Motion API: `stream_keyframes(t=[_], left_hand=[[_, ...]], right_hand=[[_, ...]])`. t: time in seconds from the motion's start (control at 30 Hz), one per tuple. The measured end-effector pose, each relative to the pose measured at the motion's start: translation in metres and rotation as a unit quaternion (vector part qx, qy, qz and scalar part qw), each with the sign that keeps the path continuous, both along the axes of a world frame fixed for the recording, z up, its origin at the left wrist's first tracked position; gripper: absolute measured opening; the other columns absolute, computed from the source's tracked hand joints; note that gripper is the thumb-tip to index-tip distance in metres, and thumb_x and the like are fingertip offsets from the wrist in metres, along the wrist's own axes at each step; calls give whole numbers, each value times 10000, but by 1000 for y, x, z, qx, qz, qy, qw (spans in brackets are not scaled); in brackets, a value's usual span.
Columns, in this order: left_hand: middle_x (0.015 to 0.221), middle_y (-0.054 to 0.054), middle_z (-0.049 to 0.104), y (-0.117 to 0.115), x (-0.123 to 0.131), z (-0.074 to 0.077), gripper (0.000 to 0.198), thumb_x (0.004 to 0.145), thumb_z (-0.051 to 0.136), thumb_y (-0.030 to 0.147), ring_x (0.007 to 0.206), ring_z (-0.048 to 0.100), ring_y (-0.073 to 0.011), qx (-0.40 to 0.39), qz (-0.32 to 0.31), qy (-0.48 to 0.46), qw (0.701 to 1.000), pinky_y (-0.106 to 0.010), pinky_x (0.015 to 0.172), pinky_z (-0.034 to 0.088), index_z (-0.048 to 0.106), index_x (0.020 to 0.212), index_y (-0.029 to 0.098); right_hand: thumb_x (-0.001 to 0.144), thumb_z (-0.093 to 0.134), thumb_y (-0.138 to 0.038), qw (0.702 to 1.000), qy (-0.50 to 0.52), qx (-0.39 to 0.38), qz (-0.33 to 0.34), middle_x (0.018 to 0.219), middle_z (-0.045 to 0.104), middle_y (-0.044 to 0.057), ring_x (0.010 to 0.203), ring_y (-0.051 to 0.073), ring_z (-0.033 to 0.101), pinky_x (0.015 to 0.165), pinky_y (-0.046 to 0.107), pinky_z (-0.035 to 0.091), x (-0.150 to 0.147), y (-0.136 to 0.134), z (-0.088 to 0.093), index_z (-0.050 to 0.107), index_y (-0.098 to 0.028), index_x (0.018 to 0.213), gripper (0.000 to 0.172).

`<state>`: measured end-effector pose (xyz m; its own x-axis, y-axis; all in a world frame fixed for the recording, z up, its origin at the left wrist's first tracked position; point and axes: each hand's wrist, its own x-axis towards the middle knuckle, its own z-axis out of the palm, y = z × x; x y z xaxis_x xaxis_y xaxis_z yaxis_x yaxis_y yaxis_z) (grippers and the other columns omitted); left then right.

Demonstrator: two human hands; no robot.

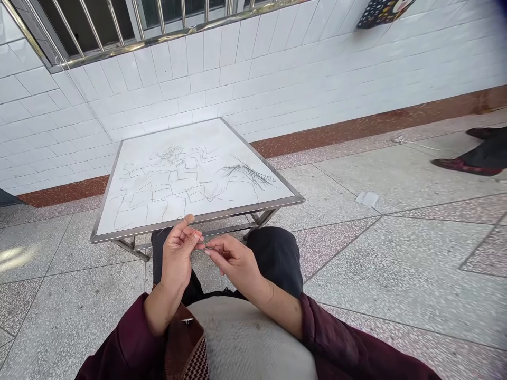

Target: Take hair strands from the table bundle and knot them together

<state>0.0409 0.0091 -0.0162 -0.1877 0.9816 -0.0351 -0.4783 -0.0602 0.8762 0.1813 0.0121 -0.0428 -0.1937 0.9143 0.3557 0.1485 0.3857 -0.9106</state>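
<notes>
My left hand is raised above my lap, its thumb and fingers pinched around a thin dark wire. A tan covering, perhaps tape, wraps one of its fingertips. Close beside it, my right hand is closed in a pinch on the same wire, and the two sets of fingertips nearly meet. Most of the wire is hidden by the fingers or too fine to trace. In front of me, bent zigzag wires spread over a white low table. A bundle of straighter dark wires lies towards its right side.
The table's metal edge runs just beyond my knees. A white tiled wall with a barred window stands behind it. On the floor at right lie a white paper scrap and another person's shoes.
</notes>
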Motion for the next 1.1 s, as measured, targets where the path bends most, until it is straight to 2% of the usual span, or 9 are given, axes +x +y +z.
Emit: stream_keyframes(t=[0.17,0.4,0.57,0.7,0.83,0.97,1.1], left_hand=[[703,39,574,2,-1,-2,367,732,791,239,654,585,-82,-7,3,6,1000,-192,625,504,697,1083,192],[692,36,582,4,-2,-1,364,711,803,247,640,589,-78,-20,6,11,1000,-183,597,509,709,1055,178],[718,27,613,3,-1,1,375,680,823,252,640,603,-81,-38,6,10,999,-198,601,525,718,1033,181],[720,30,612,3,-1,-2,394,697,816,269,641,610,-83,-37,-5,13,999,-210,623,532,710,1069,190],[707,29,607,2,-2,-7,409,730,795,296,646,597,-90,-31,-16,10,999,-217,620,526,700,1116,200],[737,10,635,1,-3,-9,431,737,788,310,676,604,-103,-47,-18,4,999,-230,641,528,699,1144,199],[740,11,632,1,-1,-10,441,740,788,307,699,610,-112,-51,-18,1,999,-245,664,529,694,1156,199]], right_hand=[[861,636,-360,998,20,-29,43,743,592,9,492,94,522,358,191,465,4,1,-1,694,-238,963,169],[846,652,-379,991,63,-84,86,640,560,-31,427,82,501,370,201,452,6,3,3,671,-225,868,157],[838,657,-363,984,60,-121,114,647,570,-35,453,83,501,385,195,455,9,5,8,676,-229,906,151],[838,661,-337,997,13,-56,59,735,630,7,537,107,556,417,209,464,9,5,9,689,-230,912,133],[868,633,-286,998,-51,37,14,794,684,26,655,143,607,544,252,509,6,5,10,694,-241,905,85],[905,586,-233,987,-106,120,3,783,693,17,678,146,608,557,249,494,6,6,7,684,-249,932,103],[935,535,-218,963,-187,191,-24,759,678,22,664,143,607,598,257,494,9,9,0,682,-236,939,148]])
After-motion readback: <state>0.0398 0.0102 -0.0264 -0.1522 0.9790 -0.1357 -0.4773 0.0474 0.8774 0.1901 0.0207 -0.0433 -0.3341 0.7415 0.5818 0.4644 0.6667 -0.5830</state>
